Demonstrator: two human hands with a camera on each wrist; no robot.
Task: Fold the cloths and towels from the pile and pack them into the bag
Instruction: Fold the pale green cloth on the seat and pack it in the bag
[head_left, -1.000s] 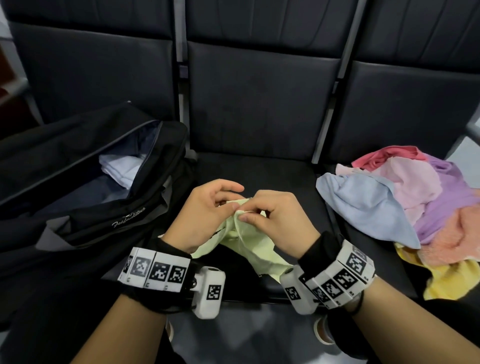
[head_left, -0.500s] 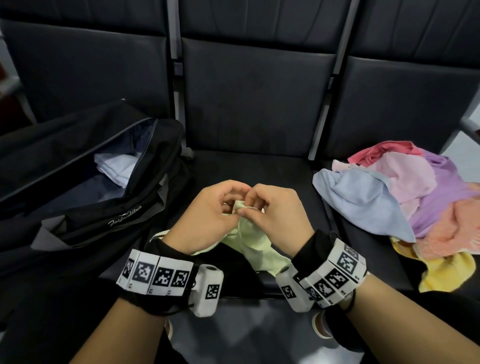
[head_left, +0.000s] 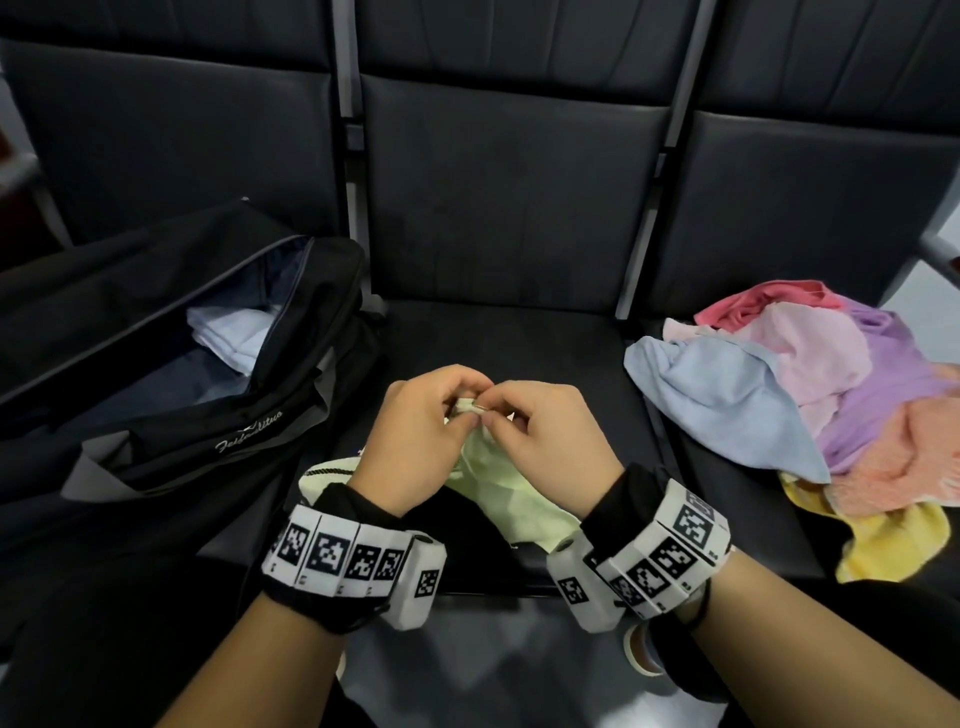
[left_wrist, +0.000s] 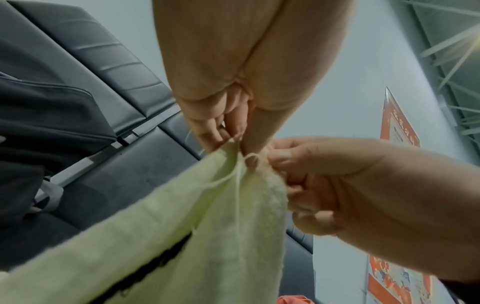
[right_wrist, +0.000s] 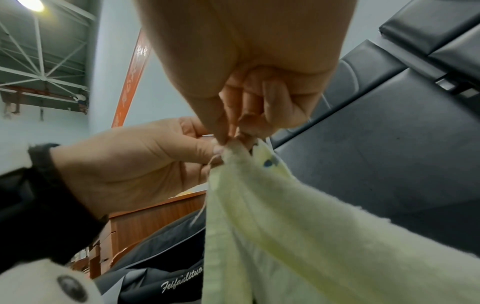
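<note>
A pale green cloth (head_left: 498, 483) hangs over the middle seat, held up by one corner. My left hand (head_left: 421, 431) and right hand (head_left: 540, 436) meet at that corner, each pinching it between thumb and fingers. The left wrist view shows the green cloth (left_wrist: 207, 236) draping down from my left hand (left_wrist: 233, 137), with my right hand (left_wrist: 311, 174) beside it. In the right wrist view my right hand (right_wrist: 241, 131) grips the cloth (right_wrist: 285, 226) top. The black bag (head_left: 171, 364) lies open on the left seat with folded pale cloths (head_left: 228, 338) inside.
A pile of cloths (head_left: 810, 405) in blue, pink, purple, orange and yellow sits on the right seat. Black seat backs (head_left: 509, 197) rise behind. The seat's front edge (head_left: 493, 587) runs just below my wrists, with floor beneath.
My hands have drawn closer together at the top of the green cloth and lifted it slightly; both now pinch the same corner.
</note>
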